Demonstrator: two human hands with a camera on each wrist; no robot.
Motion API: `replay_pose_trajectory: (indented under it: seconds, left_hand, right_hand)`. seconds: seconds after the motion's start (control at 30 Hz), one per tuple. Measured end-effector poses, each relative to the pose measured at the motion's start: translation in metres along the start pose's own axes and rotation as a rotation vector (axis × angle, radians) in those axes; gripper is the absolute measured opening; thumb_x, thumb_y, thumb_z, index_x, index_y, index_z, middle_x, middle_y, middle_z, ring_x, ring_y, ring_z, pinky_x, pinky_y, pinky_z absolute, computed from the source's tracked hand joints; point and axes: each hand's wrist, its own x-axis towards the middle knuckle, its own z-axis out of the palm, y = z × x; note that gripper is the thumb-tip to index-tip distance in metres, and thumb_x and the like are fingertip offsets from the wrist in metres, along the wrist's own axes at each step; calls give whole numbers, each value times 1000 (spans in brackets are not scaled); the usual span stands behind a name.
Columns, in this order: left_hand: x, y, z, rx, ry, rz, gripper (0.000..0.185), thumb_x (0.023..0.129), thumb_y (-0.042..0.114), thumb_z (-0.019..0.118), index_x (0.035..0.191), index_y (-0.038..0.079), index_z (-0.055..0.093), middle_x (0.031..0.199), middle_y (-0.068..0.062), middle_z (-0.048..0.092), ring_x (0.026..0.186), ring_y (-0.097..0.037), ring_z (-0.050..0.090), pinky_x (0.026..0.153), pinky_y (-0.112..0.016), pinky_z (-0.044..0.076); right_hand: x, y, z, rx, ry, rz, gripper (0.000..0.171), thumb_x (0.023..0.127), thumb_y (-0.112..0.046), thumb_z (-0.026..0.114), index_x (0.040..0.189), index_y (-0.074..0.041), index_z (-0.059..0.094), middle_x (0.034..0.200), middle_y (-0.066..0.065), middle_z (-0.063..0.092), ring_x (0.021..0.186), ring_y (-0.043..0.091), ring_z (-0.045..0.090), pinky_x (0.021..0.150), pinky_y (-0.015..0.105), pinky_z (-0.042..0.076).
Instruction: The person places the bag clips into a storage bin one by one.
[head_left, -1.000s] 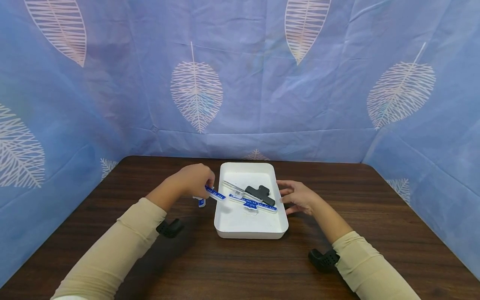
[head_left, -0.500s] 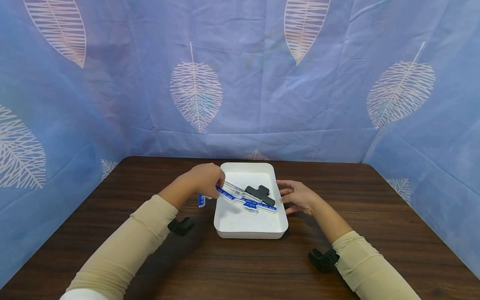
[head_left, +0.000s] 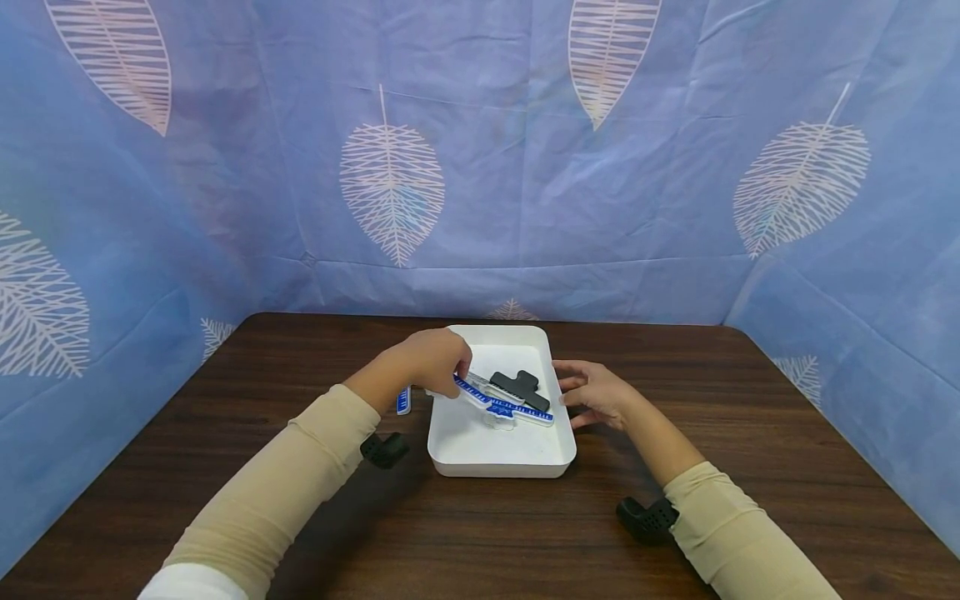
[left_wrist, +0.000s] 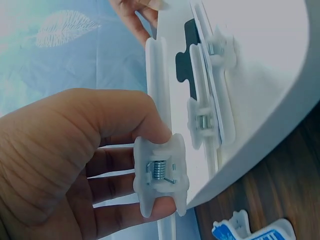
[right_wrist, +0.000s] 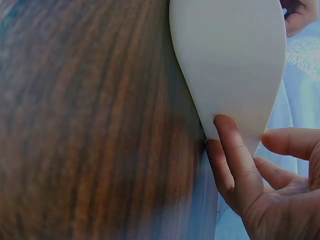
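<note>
White tray (head_left: pixel 501 457) at table (head_left: pixel 480 533) centre, holding a black clip (head_left: pixel 517 386) toward the far right and blue-and-white clip bars (head_left: pixel 517 411) slanting across the middle. Left hand (head_left: pixel 427 360) over the tray's left rim, pinching a white spring-clip bar (left_wrist: pixel 161 172) between thumb and fingers. Right hand (head_left: pixel 596 393) loosely spread, fingertips against the tray's right wall. Another blue-and-white clip (head_left: pixel 404 401) on the table just left of the tray. Blue printing too small to read.

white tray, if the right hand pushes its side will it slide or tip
The white tray is shallow and flat-bottomed on a smooth wooden table, so it likely slides rather than tips. It looks like light plastic holding only a few clips, so it probably moves easily.
</note>
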Motion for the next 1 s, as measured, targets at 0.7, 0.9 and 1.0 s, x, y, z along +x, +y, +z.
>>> replay_pose_trajectory:
  seconds: [0.7,0.9,1.0]
  left_hand:
    - [23,34,5,-26,-80,101,14,78,19,78,74,19,65,71,9,60,69,-11,52,63,-26,46]
    - [28,40,10,-78,-114,118,14,79,19,77,72,18,65,70,8,61,68,-10,52,63,-25,45]
    - [30,42,14,-118,-145,102,14,80,19,78,74,17,66,72,7,62,65,-11,53,60,-25,46]
  right_hand:
    - [-1,1,1,15,1,6,73,88,9,58,152,-3,26,142,31,42,108,37,61,71,47,59]
    - [0,1,0,10,0,8,73,87,9,58,152,-3,26,142,31,41,110,38,60,71,47,59]
    - [0,1,1,2,-1,4,74,87,9,58,153,-4,26,142,31,41,111,38,60,71,47,59]
